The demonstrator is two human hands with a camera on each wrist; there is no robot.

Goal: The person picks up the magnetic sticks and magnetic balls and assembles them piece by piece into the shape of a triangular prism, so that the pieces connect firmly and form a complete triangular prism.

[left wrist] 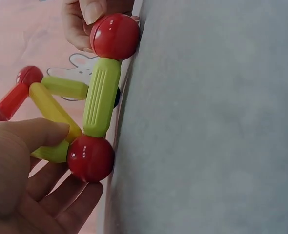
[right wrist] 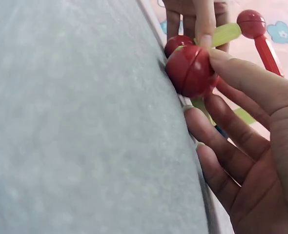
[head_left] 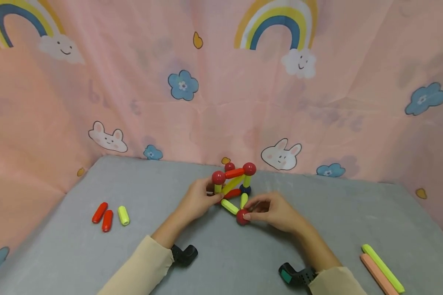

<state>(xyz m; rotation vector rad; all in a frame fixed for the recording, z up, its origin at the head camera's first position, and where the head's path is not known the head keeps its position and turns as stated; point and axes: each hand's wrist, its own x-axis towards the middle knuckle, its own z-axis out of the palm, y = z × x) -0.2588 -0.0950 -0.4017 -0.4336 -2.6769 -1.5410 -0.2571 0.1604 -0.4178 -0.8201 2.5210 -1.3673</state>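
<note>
A frame of toy building rods and balls stands on the grey table in the head view, with a yellow rod (head_left: 232,185) slanting across it and a dark blue ball (head_left: 245,189) at its back. My left hand (head_left: 197,200) grips its left corner, the thumb across a short green upright rod (left wrist: 53,153) just above a lower red ball (left wrist: 90,158). My right hand (head_left: 278,211) pinches the front red ball (head_left: 242,217) between thumb and fingers. Two light-green rods meet at this ball, one running to the left corner, the other to the blue ball.
Two short red rods (head_left: 100,212) and a short yellow-green rod (head_left: 123,215) lie on the left of the table (head_left: 162,176). At the front right are a long yellow-green rod (head_left: 383,268) and an orange-pink rod (head_left: 378,273). A pink patterned curtain (head_left: 221,114) hangs behind.
</note>
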